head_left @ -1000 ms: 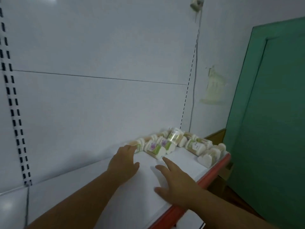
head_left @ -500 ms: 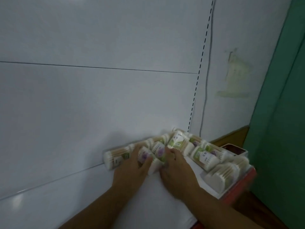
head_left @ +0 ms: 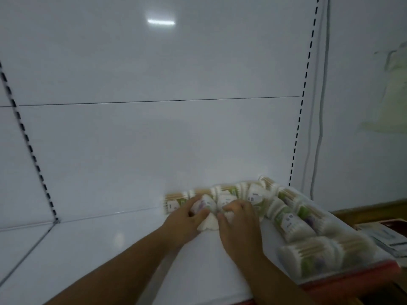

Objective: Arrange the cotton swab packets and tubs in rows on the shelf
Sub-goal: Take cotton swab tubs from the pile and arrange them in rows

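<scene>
Several cotton swab packets with green labels lie jumbled along the back right of the white shelf. A long packet sits against the back panel at the left end of the heap. My left hand grips a white packet in the middle of the heap, fingers curled over it. Beside it, my right hand curls its fingers round a neighbouring packet. A larger packet lies near the front right edge. The frame is blurred.
The shelf has a red front edge and a glossy white back panel with slotted uprights. To the right, beyond the shelf end, a dark box sits on a wooden surface. The shelf's left half is bare.
Both hands moved forward from the bare shelf to the heap and took hold of packets. The view has swung closer and to the left.
</scene>
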The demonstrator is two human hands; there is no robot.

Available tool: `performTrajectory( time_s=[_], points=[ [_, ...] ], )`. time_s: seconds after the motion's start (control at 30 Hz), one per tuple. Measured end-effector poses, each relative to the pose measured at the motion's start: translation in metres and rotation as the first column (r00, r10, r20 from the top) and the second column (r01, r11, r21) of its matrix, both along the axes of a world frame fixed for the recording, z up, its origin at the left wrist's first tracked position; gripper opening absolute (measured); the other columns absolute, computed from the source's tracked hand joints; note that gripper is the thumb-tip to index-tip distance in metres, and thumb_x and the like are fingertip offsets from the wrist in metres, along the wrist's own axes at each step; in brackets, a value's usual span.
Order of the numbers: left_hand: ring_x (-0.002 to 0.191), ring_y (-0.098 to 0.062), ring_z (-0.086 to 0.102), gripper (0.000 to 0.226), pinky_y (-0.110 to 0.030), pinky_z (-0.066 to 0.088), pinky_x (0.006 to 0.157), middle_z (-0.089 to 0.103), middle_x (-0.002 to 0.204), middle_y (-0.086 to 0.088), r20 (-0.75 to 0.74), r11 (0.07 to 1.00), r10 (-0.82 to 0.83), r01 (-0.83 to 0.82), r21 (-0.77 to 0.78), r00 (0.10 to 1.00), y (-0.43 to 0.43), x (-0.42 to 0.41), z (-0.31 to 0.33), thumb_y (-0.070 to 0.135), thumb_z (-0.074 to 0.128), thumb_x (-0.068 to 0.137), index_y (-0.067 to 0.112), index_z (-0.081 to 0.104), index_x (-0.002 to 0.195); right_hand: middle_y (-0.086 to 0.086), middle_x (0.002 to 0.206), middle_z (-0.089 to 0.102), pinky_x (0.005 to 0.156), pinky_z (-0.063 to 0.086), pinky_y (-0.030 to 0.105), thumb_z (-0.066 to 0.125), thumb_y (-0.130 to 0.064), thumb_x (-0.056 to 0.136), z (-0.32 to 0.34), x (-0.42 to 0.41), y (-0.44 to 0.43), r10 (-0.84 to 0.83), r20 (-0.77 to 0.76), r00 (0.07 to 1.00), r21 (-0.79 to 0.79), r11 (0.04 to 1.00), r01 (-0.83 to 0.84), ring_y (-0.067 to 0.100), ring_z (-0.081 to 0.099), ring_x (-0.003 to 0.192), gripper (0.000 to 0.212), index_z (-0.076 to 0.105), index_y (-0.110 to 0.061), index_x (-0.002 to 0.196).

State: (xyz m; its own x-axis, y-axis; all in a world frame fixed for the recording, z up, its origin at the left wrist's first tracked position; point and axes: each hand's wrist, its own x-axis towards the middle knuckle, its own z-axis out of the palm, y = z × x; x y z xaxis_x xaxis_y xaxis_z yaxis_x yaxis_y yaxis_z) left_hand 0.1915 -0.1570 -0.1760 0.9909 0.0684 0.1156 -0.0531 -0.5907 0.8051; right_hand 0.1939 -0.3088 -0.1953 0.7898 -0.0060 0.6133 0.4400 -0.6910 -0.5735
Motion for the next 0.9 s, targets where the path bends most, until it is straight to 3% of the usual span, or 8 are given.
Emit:
performTrajectory(
  time_s=[0.13, 0.27, 0.37, 0.47, 0.57, 0.67, 0.8, 0.9],
  points=[
    [0.095, -0.020, 0.067, 0.051, -0.027, 0.057, 0.069, 0.066, 0.110, -0.010, -0.055, 0.899, 0.175, -0.182, -0.398, 0.983, -0.006, -0.013, 0.005, 0.016, 0.078, 0.077, 0.013, 0.052, 0.122, 0.003, 0.105, 0.053, 0.072, 0.039, 0.023, 0.072, -0.013, 0.077, 0.000, -0.003, -0.001, 0.087, -0.006, 0.996, 0.118, 0.989, -0.085, 0.022, 0.052, 0.099, 0.012, 0.065, -0.012, 0.087],
    [0.097, -0.032, 0.068, 0.046, -0.043, 0.056, 0.087, 0.071, 0.104, -0.017, -0.197, 0.784, 0.199, -0.277, -0.555, 0.960, -0.003, -0.021, 0.007, 0.001, 0.078, 0.072, 0.002, 0.062, 0.115, 0.003, 0.116, 0.048, 0.076, 0.039, 0.022, 0.071, -0.014, 0.076, -0.002, -0.002, 0.002, 0.165, -0.092, 0.982, 0.197, 0.970, -0.145, 0.021, 0.050, 0.107, 0.027, 0.060, -0.012, 0.100],
    [0.096, -0.032, 0.070, 0.045, -0.044, 0.055, 0.089, 0.073, 0.101, -0.017, -0.189, 0.736, 0.110, -0.208, -0.645, 0.976, -0.006, -0.027, 0.008, 0.000, 0.080, 0.070, 0.000, 0.065, 0.112, -0.002, 0.123, 0.051, 0.083, 0.042, 0.024, 0.066, -0.030, 0.084, -0.002, 0.001, 0.003, 0.230, -0.232, 0.945, 0.226, 0.958, -0.178, 0.017, 0.050, 0.112, 0.042, 0.053, -0.018, 0.122],
    [0.095, -0.033, 0.070, 0.050, -0.043, 0.057, 0.084, 0.072, 0.103, -0.018, -0.128, 0.685, 0.098, -0.160, -0.711, 0.987, -0.011, -0.031, 0.004, -0.001, 0.080, 0.066, -0.001, 0.063, 0.114, -0.009, 0.112, 0.057, 0.075, 0.042, 0.022, 0.068, -0.031, 0.082, 0.000, -0.001, 0.001, 0.307, -0.244, 0.920, 0.370, 0.906, -0.204, 0.012, 0.056, 0.104, 0.039, 0.053, -0.026, 0.118],
    [0.100, -0.033, 0.068, 0.054, -0.037, 0.058, 0.077, 0.068, 0.113, -0.020, 0.011, 0.441, 0.022, 0.000, -0.898, 1.000, 0.003, -0.037, -0.002, 0.008, 0.072, 0.069, -0.002, 0.059, 0.121, -0.019, 0.102, 0.055, 0.070, 0.043, 0.017, 0.071, -0.033, 0.081, 0.003, -0.007, 0.001, 0.321, -0.114, 0.940, 0.490, 0.841, -0.227, 0.003, 0.056, 0.094, 0.029, 0.047, -0.037, 0.098],
    [0.107, -0.034, 0.060, 0.077, -0.050, 0.052, 0.090, 0.063, 0.120, -0.019, 0.058, 0.186, -0.144, 0.085, -0.979, 0.988, 0.023, -0.043, -0.007, 0.027, 0.088, 0.059, 0.003, 0.057, 0.126, -0.031, 0.106, 0.052, 0.081, 0.047, 0.019, 0.073, -0.032, 0.080, 0.002, -0.012, 0.010, 0.369, -0.045, 0.929, 0.447, 0.839, -0.311, -0.005, 0.054, 0.099, 0.031, 0.047, -0.037, 0.097],
    [0.120, -0.040, 0.042, 0.087, -0.064, 0.039, 0.098, 0.054, 0.129, -0.028, 0.121, 0.101, -0.401, 0.175, -0.979, 0.908, 0.022, -0.049, -0.008, 0.037, 0.091, 0.052, 0.004, 0.060, 0.126, -0.039, 0.124, 0.043, 0.092, 0.043, 0.015, 0.066, -0.039, 0.083, -0.004, -0.018, 0.015, 0.469, -0.001, 0.883, 0.233, 0.859, -0.456, -0.003, 0.049, 0.118, 0.039, 0.055, -0.025, 0.118],
    [0.111, -0.039, 0.054, 0.089, -0.058, 0.040, 0.101, 0.056, 0.129, -0.025, 0.117, 0.067, -0.341, 0.148, -0.987, 0.933, 0.023, -0.050, -0.006, 0.033, 0.094, 0.045, 0.005, 0.062, 0.124, -0.015, 0.142, 0.044, 0.105, 0.034, 0.022, 0.057, -0.044, 0.085, 0.001, -0.024, 0.014, 0.448, 0.092, 0.889, 0.062, 0.889, -0.454, 0.003, 0.036, 0.133, 0.036, 0.061, -0.024, 0.115]
  ],
)
